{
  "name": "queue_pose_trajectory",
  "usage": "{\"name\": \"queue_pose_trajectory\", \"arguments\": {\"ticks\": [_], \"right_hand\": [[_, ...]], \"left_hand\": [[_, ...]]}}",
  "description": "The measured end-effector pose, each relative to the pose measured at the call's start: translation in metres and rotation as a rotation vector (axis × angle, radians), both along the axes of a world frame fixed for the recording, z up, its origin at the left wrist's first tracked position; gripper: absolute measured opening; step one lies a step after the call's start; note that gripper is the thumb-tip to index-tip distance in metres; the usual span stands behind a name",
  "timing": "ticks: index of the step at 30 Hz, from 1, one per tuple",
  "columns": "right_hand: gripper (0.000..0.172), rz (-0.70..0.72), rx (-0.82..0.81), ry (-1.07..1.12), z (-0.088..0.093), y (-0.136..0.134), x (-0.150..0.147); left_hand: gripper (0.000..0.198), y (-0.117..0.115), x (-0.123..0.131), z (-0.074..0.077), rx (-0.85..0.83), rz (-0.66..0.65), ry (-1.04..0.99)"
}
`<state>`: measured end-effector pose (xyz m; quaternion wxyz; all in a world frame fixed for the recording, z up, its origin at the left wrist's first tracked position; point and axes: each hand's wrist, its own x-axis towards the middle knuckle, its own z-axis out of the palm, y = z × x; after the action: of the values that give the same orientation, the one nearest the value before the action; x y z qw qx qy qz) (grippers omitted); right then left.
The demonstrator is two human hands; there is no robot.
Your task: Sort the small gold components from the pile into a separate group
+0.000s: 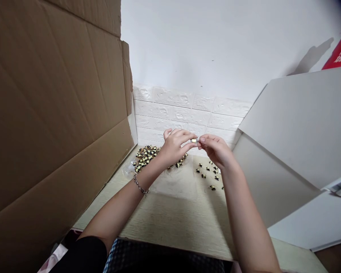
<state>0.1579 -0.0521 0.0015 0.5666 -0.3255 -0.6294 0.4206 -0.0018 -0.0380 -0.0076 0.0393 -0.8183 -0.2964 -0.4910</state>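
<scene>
Pale wood-grain tabletop (173, 223), loose heap of small coil components (146, 157); left hand (173, 148) and right hand (216, 149) pinch one coil component (194, 140), fingertips nearly closed on it.

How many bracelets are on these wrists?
1: a metal chain bracelet on the left wrist; the right wrist shows none, though its far side is hidden.

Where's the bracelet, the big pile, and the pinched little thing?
Chain bracelet (140, 184), head view, middle of its links.
Pile of small black-and-yellow parts (146, 157), head view, centre of the pile.
Small pinched part (194, 140), head view, its shiny middle.
</scene>
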Motion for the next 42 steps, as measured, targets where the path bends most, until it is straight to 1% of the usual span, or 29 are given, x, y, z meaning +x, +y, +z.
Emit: {"name": "queue_pose_trajectory", "arguments": {"ticks": [3, 9, 14, 23, 27, 29, 30, 33, 35, 38, 42], "right_hand": [[0.009, 0.051, -0.039, 0.046, -0.001, 0.001, -0.001], [0.010, 0.058, -0.084, 0.071, -0.002, 0.003, -0.003], [0.010, 0.078, -0.113, 0.091, -0.003, 0.004, -0.003], [0.011, 0.012, -0.095, 0.031, -0.001, 0.001, -0.006], [0.010, 0.008, -0.104, 0.022, -0.002, 0.001, -0.006], [0.009, 0.001, -0.095, 0.011, -0.003, 0.001, -0.005], [0.009, -0.004, -0.087, -0.001, -0.003, 0.001, -0.004], [0.013, -0.002, -0.064, -0.024, -0.003, 0.002, -0.002], [0.014, 0.025, -0.067, -0.010, -0.003, 0.001, -0.001], [0.015, 0.067, -0.080, 0.017, -0.001, -0.001, -0.001], [0.012, 0.031, -0.063, 0.003, 0.000, -0.002, -0.001]], "left_hand": [[0.017, 0.001, 0.000, 0.000, 0.003, -0.012, -0.010], [0.019, 0.000, 0.000, 0.001, -0.032, -0.038, -0.023], [0.017, 0.000, -0.001, 0.002, -0.037, -0.068, -0.017], [0.015, -0.004, -0.001, 0.004, -0.022, -0.054, 0.018], [0.017, -0.005, -0.002, 0.004, -0.036, -0.054, -0.001], [0.016, -0.003, -0.002, 0.005, -0.062, -0.101, -0.039], [0.016, -0.002, -0.002, 0.005, -0.088, -0.146, -0.073], [0.017, 0.003, -0.001, 0.006, -0.218, -0.326, -0.193], [0.020, 0.005, -0.001, 0.007, -0.322, -0.423, -0.247], [0.022, 0.007, -0.002, 0.007, -0.443, -0.527, -0.282], [0.022, 0.005, -0.003, 0.008, -0.566, -0.643, -0.276]]}}
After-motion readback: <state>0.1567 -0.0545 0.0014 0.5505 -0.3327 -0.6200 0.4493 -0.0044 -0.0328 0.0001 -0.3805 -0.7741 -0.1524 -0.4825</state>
